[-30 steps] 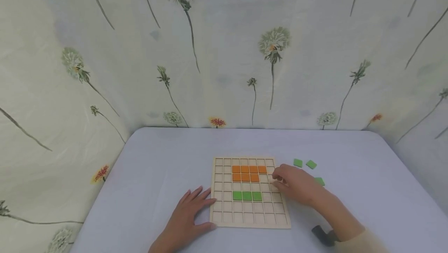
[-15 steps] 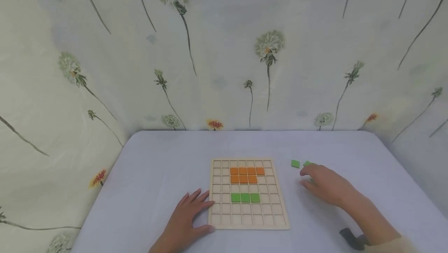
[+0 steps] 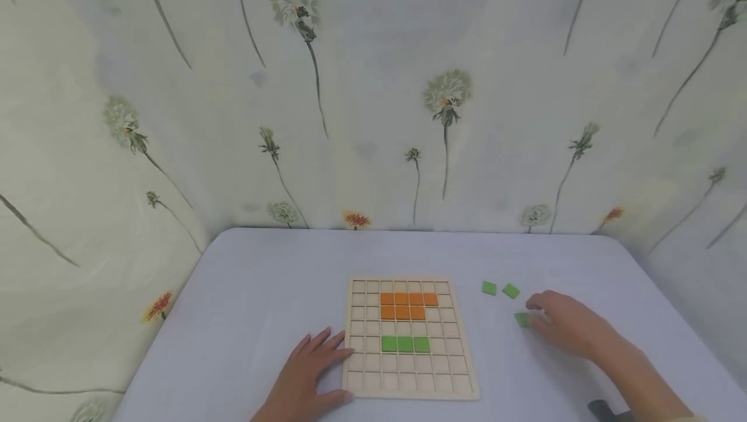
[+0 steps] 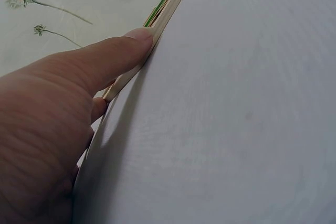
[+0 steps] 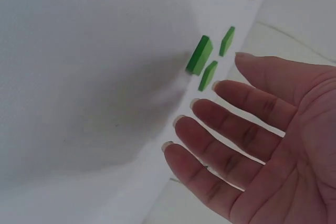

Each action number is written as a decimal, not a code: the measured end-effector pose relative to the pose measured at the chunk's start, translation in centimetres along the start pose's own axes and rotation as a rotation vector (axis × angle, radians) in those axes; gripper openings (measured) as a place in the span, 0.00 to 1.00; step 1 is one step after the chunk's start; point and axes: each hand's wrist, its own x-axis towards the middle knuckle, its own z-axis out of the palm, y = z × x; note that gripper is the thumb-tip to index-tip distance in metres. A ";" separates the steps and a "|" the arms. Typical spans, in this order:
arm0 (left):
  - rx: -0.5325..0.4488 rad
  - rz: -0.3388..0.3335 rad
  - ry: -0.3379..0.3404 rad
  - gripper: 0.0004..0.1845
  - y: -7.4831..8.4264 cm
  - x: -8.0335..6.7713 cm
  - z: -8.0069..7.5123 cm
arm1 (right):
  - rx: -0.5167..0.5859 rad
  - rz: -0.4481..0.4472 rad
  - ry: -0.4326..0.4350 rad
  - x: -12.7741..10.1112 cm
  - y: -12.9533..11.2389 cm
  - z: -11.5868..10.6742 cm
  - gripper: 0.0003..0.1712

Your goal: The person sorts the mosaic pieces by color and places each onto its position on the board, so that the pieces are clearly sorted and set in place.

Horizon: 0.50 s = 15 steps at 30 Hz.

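— Nothing is gripped: our right hand [image 3: 569, 328] hovers with fingers spread beside a loose green tile [image 3: 522, 319]; our left hand [image 3: 306, 376] lies flat, thumb against the wooden grid board [image 3: 408, 338].

— We could nudge that thin tile away on the smooth pale tablecloth [image 3: 262, 279]. Farther off, two more green tiles [image 3: 500, 290], then the dandelion-print curtain [image 3: 373, 85].

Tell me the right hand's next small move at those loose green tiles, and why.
Probably lower the right hand and pinch the nearest green tile. Its fingers are spread and hold nothing, that tile lies at the fingertips, and the left hand rests against the wooden grid board, which has open cells beside its green row.
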 end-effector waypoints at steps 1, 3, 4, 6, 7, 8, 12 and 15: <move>0.000 -0.001 -0.002 0.36 0.0 0.1 0.0 | 0.005 0.018 -0.016 0.0 0.2 -0.1 0.19; -0.003 -0.002 -0.007 0.37 -0.1 0.3 -0.1 | 0.017 0.049 -0.044 0.1 0.4 -0.3 0.21; -0.008 -0.005 -0.009 0.37 -0.2 0.3 -0.1 | 0.022 0.057 -0.050 0.2 0.5 -0.3 0.21; -0.014 -0.007 -0.010 0.37 -0.3 0.4 0.0 | 0.035 0.068 -0.055 0.3 0.7 -0.3 0.21; -0.021 -0.008 -0.010 0.38 -0.4 0.3 0.0 | 0.041 0.067 -0.054 0.3 0.7 -0.3 0.21; -0.026 -0.008 -0.009 0.38 -0.5 0.3 0.1 | 0.045 0.065 -0.052 0.3 0.8 -0.2 0.20; -0.027 0.010 0.000 0.38 -0.7 0.1 0.3 | 0.062 0.060 -0.051 0.3 0.8 0.3 0.19; -0.035 0.031 0.007 0.38 -0.5 0.3 0.3 | 0.068 0.064 -0.041 0.3 0.7 0.5 0.19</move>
